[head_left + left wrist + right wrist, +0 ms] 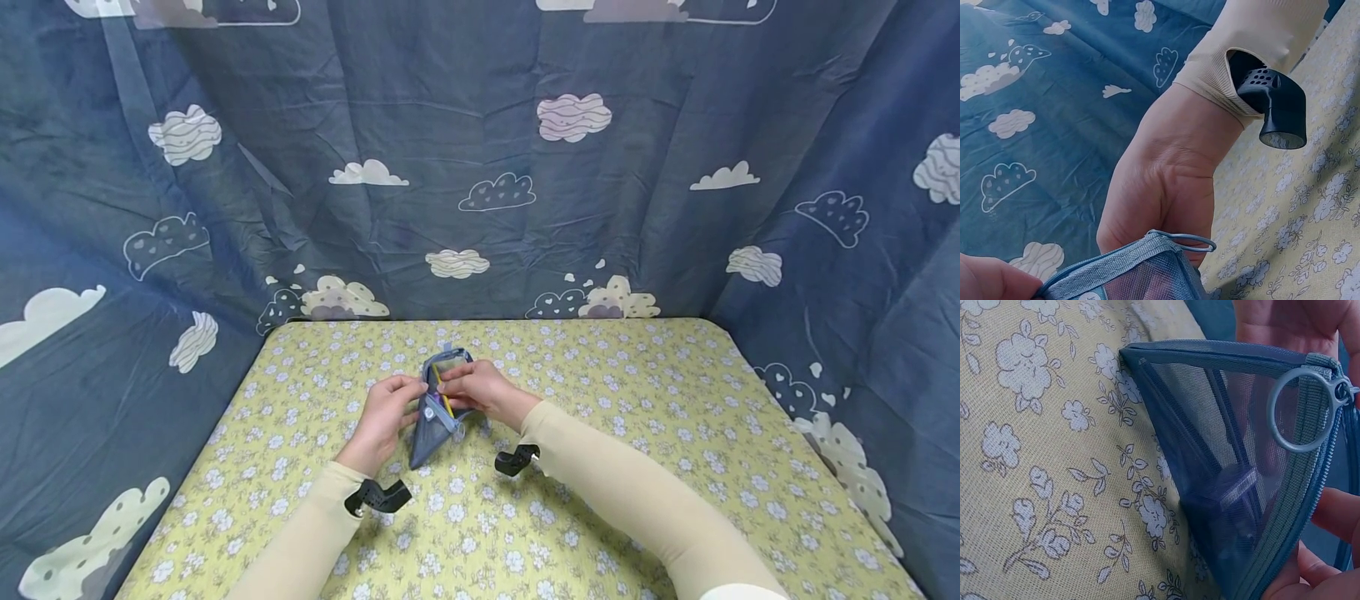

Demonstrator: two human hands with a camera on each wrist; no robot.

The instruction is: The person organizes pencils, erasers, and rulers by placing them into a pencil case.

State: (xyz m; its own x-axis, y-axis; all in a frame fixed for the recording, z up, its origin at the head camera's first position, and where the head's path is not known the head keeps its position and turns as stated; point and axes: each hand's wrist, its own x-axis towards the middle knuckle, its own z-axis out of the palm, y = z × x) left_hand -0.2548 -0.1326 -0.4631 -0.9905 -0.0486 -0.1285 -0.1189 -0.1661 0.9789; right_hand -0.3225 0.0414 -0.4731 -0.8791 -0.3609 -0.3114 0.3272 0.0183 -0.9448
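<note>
A blue mesh zip pouch stands tilted on the table with its zipped mouth open. My left hand pinches the pouch's left edge; its fingers show low in the left wrist view. My right hand reaches into the mouth from the right, its fingertips around a thin yellow pencil. In the right wrist view, a small block and long dark sticks show through the mesh. A round ring pull hangs from the zip. The mesh partly hides the right fingers.
A yellow floral cloth covers the table around the pouch. Dark blue curtains with cloud prints enclose the back and sides. Each wrist carries a black camera mount, such as the right one.
</note>
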